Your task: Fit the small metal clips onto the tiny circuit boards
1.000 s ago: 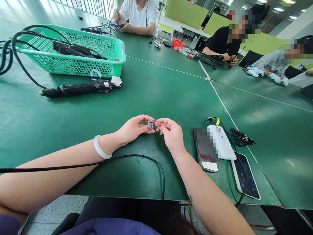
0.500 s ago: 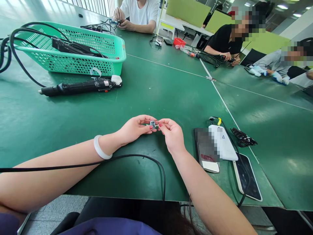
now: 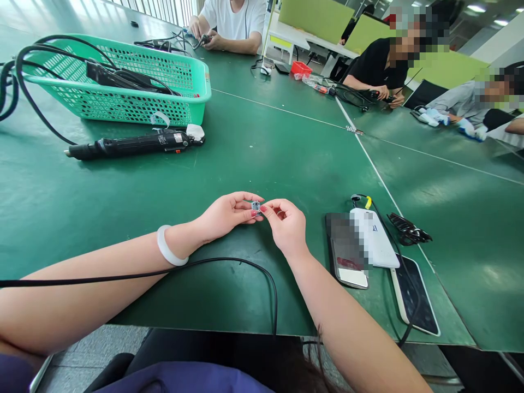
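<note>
Just above the green tabletop, my left hand (image 3: 223,218) pinches a small grey, block-like part (image 3: 256,206) between thumb and fingers. Its exact kind is too small to tell. My right hand (image 3: 287,222) is closed in a pinch, thumb and index fingertips right against the part's right side. Whatever those fingertips hold is hidden by them. A white bangle (image 3: 167,246) circles my left wrist.
A black electric screwdriver (image 3: 135,144) lies before a green basket (image 3: 204,82) holding cables and black adapters. A black cable (image 3: 229,260) crosses near my left forearm. Right of me lie a dark phone (image 3: 338,245), a white power bank (image 3: 374,234) and another phone (image 3: 417,295). Several people sit beyond.
My right hand has shifted slightly left, bringing its fingertips closer against the small grey part. My left hand stays nearly in place and keeps its pinch.
</note>
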{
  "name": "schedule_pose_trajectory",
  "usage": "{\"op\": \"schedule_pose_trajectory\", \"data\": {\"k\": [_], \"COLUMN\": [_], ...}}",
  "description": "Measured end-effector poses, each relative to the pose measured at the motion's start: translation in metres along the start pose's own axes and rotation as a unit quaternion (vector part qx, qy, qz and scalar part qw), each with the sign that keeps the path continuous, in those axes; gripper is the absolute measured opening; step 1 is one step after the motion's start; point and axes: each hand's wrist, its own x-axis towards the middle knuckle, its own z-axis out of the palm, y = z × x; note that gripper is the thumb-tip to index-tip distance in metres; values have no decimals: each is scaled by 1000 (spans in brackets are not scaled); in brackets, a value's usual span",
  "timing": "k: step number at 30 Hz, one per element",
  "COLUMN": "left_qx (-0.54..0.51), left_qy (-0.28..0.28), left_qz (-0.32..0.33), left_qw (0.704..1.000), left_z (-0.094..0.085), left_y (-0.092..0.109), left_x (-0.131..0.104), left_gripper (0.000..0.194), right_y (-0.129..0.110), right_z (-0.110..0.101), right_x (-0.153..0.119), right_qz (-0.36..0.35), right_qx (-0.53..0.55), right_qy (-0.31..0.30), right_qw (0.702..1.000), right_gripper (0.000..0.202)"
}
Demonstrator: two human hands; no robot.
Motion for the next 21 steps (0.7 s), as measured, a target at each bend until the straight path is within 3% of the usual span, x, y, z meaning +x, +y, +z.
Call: {"op": "schedule_pose_trajectory", "data": {"k": [11,21], "left_qx": [77,105], "left_qy": [-5,19], "left_qz": [15,29], "left_qw": [997,994], "left_z": [0,1], "left_y": [3,5], "left_x": [-4,-5], "left_gripper": [41,35], "right_y": [2,-2], "right_z": [-1,0], "right_x": [0,-3], "right_qz": [10,-29], "right_qx": [-20,-34], "right_qy": [-15,-12], "right_qw": [1000,999], "right_gripper": [22,23]}}
